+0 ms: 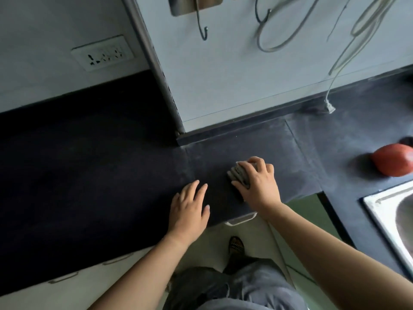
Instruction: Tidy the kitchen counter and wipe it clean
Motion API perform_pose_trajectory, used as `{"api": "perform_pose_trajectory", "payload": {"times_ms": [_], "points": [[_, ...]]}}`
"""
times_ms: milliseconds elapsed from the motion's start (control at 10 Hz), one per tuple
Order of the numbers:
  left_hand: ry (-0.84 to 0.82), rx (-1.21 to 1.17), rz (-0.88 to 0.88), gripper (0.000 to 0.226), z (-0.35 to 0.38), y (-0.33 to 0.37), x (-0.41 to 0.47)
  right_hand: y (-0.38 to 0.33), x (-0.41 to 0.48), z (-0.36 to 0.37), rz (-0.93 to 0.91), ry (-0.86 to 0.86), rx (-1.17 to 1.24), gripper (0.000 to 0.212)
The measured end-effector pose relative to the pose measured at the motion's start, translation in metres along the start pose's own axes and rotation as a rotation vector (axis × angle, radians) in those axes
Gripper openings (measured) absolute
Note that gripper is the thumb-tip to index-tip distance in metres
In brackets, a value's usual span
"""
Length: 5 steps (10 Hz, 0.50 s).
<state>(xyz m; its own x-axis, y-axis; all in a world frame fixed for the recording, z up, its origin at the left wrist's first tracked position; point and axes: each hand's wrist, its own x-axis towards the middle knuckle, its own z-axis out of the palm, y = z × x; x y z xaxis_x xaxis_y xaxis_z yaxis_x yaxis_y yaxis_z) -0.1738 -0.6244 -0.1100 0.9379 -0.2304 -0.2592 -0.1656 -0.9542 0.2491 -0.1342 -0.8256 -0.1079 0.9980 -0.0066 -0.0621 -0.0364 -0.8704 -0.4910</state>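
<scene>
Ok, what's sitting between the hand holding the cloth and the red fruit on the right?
Nothing: the head view shows only bare dark counter between the right hand on the cloth and the red fruit.

There is only one view: a wide-angle camera worn on the person's head. It looks steeply down and a little forward over the dark matte tabletop (pixel 89 175), which crosses the middle of the frame. The camera sits close. Both forearms enter from the lower edge, and the left hand (pixel 190 211) and the right hand (pixel 257 182), which grips a folded grey cloth (pixel 239 174), lie near the centre. Grey trousers (pixel 234 287) and a patterned sandal (pixel 237 246) show straight below at bottom centre. A pale grey wall (pixel 223 74) with a white socket plate (pixel 102 53) fills the top. The right edge cuts off a steel sink (pixel 380 211).
</scene>
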Motion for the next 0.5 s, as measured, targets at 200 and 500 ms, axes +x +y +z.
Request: {"api": "perform_pose_trajectory", "payload": {"times_ms": [200,500], "points": [[-0.135,0.121,-0.075,0.058,-0.004,0.005,0.003,0.002,-0.001,0.003,-0.005,-0.071,-0.054,0.058],[0.174,0.013,-0.034,0.056,-0.035,-0.008,-0.039,-0.015,-0.042,-0.049,-0.121,0.047,0.058,0.056]]}}
